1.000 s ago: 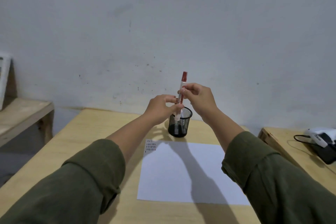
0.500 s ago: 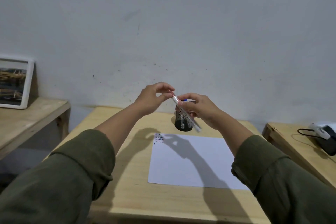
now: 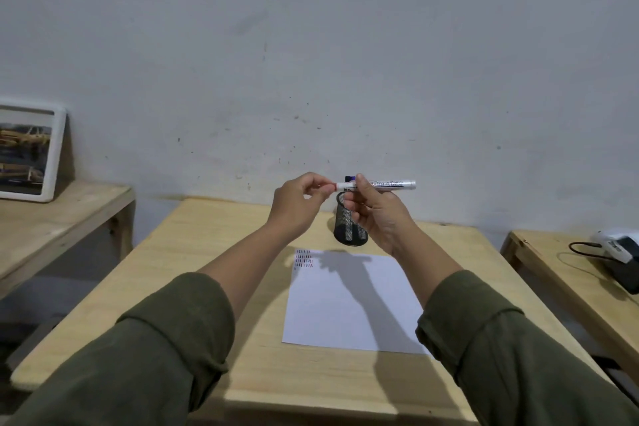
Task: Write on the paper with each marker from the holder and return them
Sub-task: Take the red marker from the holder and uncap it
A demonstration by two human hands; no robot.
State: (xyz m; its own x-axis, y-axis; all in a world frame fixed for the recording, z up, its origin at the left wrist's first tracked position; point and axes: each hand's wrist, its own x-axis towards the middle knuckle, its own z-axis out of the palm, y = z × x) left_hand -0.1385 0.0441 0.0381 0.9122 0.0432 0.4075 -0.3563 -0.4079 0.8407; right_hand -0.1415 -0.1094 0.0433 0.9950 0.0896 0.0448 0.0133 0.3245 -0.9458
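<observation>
The marker lies level in the air above the mesh holder, its white barrel running left to right, with the red cap end to the left and the plain end sticking out to the right. The right hand grips the barrel near its left part, thumb on top and fingers curled beneath, while the left hand pinches the cap end between thumb and fingertips; the cap itself is mostly hidden, so whether it is seated or already loosened cannot be told. The step in hand looks like pulling the cap off. To do it well, the right hand should hold the barrel firm and still, and the left should draw straight along the marker's line, to the left, without twisting sideways, so the tip does not flick ink. A dark-capped marker stands in the holder just behind the hands and should not be knocked. The paper lies nearer on the wooden table, with rows of short strokes at its far left corner; fresh marks would fit beside or below those. Keeping the cap in the left hand makes recapping easy.
</observation>
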